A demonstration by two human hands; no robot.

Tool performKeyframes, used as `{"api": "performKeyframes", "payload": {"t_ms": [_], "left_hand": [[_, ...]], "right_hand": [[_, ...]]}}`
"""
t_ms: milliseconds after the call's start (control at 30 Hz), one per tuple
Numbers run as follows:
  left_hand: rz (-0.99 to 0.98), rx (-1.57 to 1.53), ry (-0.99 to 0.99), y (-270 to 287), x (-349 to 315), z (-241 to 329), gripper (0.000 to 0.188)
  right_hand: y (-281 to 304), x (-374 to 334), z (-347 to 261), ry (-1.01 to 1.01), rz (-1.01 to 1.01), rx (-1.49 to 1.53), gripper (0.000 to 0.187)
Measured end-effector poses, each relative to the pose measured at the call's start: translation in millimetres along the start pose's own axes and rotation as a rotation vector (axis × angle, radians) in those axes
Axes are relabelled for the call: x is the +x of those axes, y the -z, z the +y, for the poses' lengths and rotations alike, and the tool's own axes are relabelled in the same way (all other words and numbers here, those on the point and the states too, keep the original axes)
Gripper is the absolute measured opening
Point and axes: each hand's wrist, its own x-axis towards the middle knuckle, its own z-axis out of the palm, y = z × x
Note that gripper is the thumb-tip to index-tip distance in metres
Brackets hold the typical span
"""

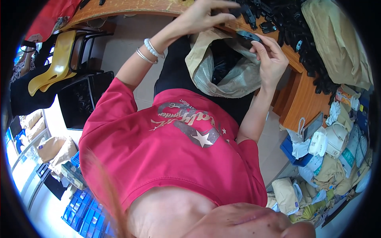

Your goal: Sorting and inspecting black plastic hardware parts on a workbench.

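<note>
My right hand [272, 59] pinches a curved, glossy black plastic part [249, 36] between thumb and fingers, above the right rim of a woven sack [228, 89]. Across from it, my left hand [208, 16] reaches over the table edge, its thumb and fingers around a small dark plastic part [235, 11]. That part's shape is hard to make out. The sack sits with its mouth wide between my legs. Inside it lie black parts [224, 65], partly in shadow.
A heap of black plastic parts [307, 51] covers the wooden table [299, 101] on the right, beside a tan sack [337, 43]. Bags and a white handbag [337, 139] crowd the right side. A yellow chair [57, 63] and a black bin [81, 101] stand at left.
</note>
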Motion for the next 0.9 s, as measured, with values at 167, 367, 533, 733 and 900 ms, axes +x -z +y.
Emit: {"api": "performKeyframes", "payload": {"t_ms": [167,367,533,733,900], "left_hand": [[-0.162,-0.200,0.321,-23,-15,-14,0.033],[-0.180,0.090,0.099,-34,-18,7,0.036],[-0.082,0.130,-0.067,-45,-23,-1,0.041],[-0.187,0.133,0.103,-57,-21,12,0.036],[-0.258,-0.412,0.808,-94,-53,-1,0.042]], "right_hand": [[-5,-4,-6,0.020,0.018,-0.036,0.016],[-9,-19,-1,0.040,0.072,-0.017,0.023],[-2,-17,5,0.049,0.088,0.002,0.032],[15,-20,5,-0.005,0.076,-0.108,0.026],[38,5,25,0.005,-0.077,-0.312,0.020]]}}
